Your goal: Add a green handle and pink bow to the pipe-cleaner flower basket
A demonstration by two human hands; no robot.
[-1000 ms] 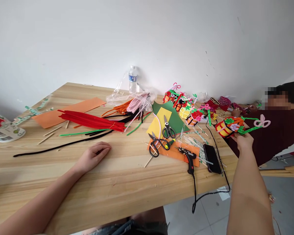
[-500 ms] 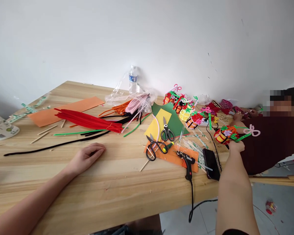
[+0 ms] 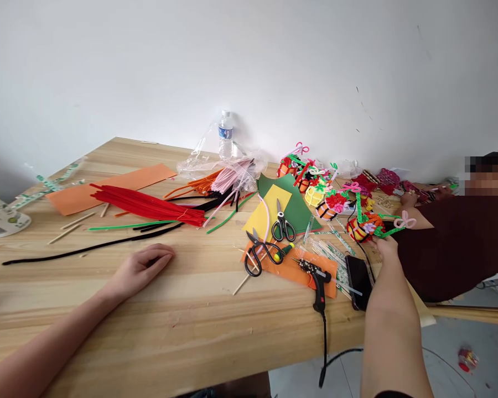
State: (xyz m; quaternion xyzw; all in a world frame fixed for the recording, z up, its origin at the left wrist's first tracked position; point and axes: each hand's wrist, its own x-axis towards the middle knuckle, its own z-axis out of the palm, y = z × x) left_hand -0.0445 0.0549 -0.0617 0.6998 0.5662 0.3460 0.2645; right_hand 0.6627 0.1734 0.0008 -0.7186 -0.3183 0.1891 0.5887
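My right hand (image 3: 385, 246) reaches to the right side of the table and is closed on a small orange and red pipe-cleaner flower basket (image 3: 359, 228) with a green handle and a pink bow. Several similar flower baskets (image 3: 327, 207) stand just left of it, along the wall. Resting on the wood, my left hand (image 3: 143, 269) has its fingers curled together, with nothing seen in it. Beyond it lie a long black pipe cleaner (image 3: 91, 250) and a bundle of red pipe cleaners (image 3: 149, 205).
Two pairs of scissors (image 3: 283, 224) (image 3: 259, 253), a glue gun (image 3: 318, 284) with its cord and a phone (image 3: 359, 282) lie mid-right. A water bottle (image 3: 225, 135) stands near the wall. At the right sits another person (image 3: 456, 243).
My right hand has moved left with the flower basket, bringing it closer to the other baskets. My left hand stays on the table. The view has shifted slightly.
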